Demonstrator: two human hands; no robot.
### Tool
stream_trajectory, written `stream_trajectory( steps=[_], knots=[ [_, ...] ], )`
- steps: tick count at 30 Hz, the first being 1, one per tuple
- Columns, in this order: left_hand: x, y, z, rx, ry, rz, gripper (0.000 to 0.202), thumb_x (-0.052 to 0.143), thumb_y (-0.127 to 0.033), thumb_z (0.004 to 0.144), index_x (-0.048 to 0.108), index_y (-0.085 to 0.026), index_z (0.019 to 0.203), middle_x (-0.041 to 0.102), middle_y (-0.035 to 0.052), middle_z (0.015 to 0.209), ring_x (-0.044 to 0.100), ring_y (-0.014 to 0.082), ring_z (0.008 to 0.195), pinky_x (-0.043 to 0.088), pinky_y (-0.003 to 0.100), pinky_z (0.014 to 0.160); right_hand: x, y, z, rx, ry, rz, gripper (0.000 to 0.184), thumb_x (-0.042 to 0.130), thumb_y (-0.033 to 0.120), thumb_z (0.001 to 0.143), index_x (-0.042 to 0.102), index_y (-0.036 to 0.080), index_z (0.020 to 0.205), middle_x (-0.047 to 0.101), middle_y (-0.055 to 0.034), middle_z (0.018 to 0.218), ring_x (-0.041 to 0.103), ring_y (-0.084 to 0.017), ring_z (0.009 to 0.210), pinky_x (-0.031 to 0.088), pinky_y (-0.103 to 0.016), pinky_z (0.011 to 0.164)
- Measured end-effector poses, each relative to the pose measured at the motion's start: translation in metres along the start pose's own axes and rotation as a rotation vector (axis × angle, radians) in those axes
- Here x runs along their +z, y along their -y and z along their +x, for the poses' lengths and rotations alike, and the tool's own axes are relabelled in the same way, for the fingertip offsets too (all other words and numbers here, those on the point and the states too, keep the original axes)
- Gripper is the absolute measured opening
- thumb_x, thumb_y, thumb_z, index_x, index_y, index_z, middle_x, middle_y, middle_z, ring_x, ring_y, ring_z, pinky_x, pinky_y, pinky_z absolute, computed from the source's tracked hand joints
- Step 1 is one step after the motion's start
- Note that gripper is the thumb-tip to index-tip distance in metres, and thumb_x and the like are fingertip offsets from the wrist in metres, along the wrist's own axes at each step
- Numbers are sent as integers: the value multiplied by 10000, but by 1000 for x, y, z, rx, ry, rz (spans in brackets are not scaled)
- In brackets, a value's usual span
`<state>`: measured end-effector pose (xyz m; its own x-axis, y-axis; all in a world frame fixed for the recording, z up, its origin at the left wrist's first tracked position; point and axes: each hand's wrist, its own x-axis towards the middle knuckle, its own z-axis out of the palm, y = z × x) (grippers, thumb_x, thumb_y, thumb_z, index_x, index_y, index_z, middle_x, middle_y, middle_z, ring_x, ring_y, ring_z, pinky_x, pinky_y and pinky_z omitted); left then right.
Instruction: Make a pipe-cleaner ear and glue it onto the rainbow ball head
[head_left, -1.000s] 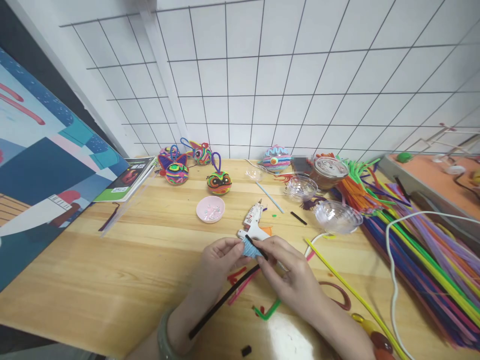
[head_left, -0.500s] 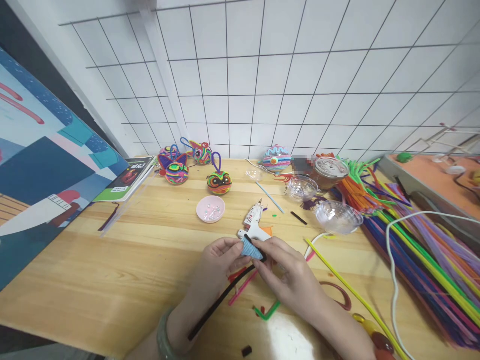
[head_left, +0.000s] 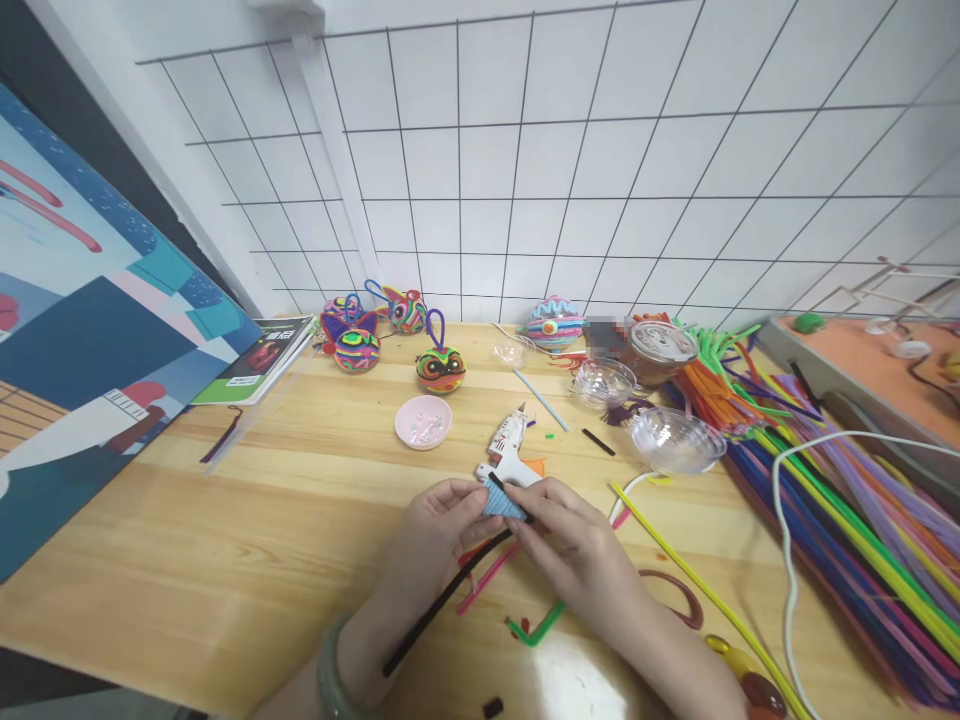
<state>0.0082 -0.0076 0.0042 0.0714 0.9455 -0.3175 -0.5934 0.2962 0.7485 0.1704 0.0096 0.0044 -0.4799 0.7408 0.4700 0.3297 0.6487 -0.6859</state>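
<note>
As we sweep in from the left, taking the blue piece as the clock's centre, a booklet lies far out at ten o'clock. The pink dish sits nearer, between ten and eleven, and just past it, at eleven, there's the striped ball.

Now the left hand, at nine o'clock: thumb and fingers are drawn narrow, pinching the piece's left edge. Below, the loose length of the black strip curves off towards seven, its free end right by the left wrist, its upper end tucked by the right fingertips. Whether it joins the black edging there, I can't tell; fingers cover it.

And the piece itself, held between both hands! Its long axis slants from ten o'clock to four, with the glue gun just beyond at twelve. Closing from between three and four, the right hand grips the lower-right end, nearer the strip's upper end than the left fingertips are. Further right, a yellow stick slants out at four.
</note>
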Motion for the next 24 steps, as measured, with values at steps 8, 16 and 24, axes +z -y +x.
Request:
stream_trajectory(
  steps=[8, 16, 24],
  knots=[
    [-1, -2, -2, -11, 61, -12, 100, 661, -191, 738, 698, -108, 781, 714, 78, 834, 653, 142, 774, 510, 264, 800, -3, -3, 0, -19, 25, 33, 378, 493, 121, 872, 538, 264, 1218, 589, -65, 900, 592, -173, 813, 507, -297, 703],
    [-2, -3, -3, -31, 20, 70, 138, 672, -195, 726, 688, -82, 804, 706, 88, 807, 632, 124, 699, 503, 234, 710, -7, -9, -2, 8, 60, 51, 371, 479, 100, 871, 549, 241, 1207, 571, -54, 854, 567, -161, 781, 483, -283, 677],
    [-1, -8, -5, -15, 17, 123, 329, 732, -199, 659, 614, -127, 957, 673, 72, 875, 624, 159, 771, 497, 288, 709, -11, -10, 0, 75, 115, 118, 388, 504, 83, 846, 582, 251, 1187, 594, -48, 852, 566, -158, 781, 469, -277, 686]
  ],
)
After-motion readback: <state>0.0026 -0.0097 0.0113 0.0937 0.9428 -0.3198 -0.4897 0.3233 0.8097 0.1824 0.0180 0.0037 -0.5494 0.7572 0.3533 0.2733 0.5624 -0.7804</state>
